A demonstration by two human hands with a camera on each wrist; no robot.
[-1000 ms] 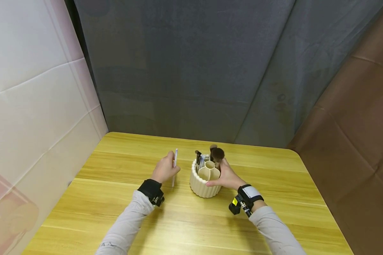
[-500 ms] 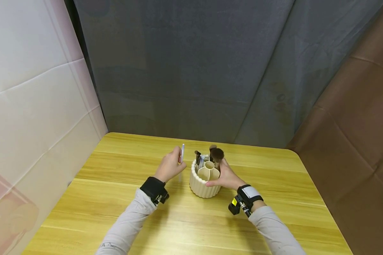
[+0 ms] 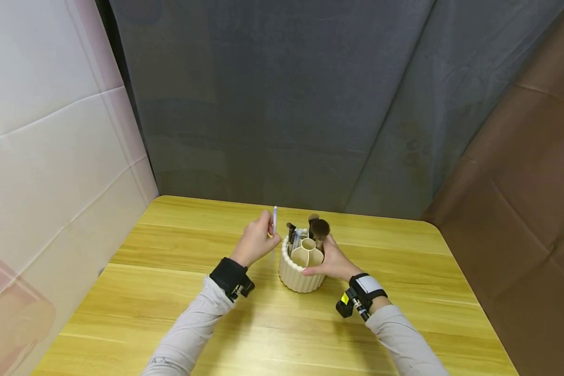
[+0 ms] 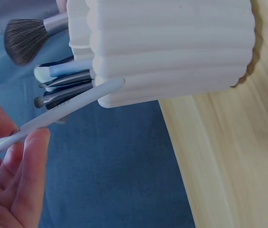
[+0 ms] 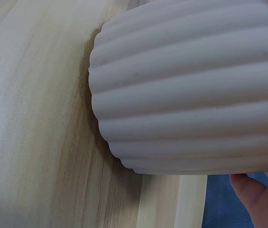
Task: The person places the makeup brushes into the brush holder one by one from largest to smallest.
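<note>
Your left hand (image 3: 256, 241) pinches the white pen (image 3: 274, 222) upright, just left of the ribbed holder (image 3: 301, 272); your right hand (image 3: 331, 259) grips that holder's right side.

A yellow wooden worktop (image 3: 178, 313) with lengthwise grain and rounded far corners filled the lower part of the head view. Behind it hung a dark blue-grey cloth (image 3: 286, 104), creased in long folds. A white panel (image 3: 51, 156) with a pinkish tint and faint seams stood along the left side. A brown sheet (image 3: 536, 198) closed off the right side. The light was even and soft.
</note>
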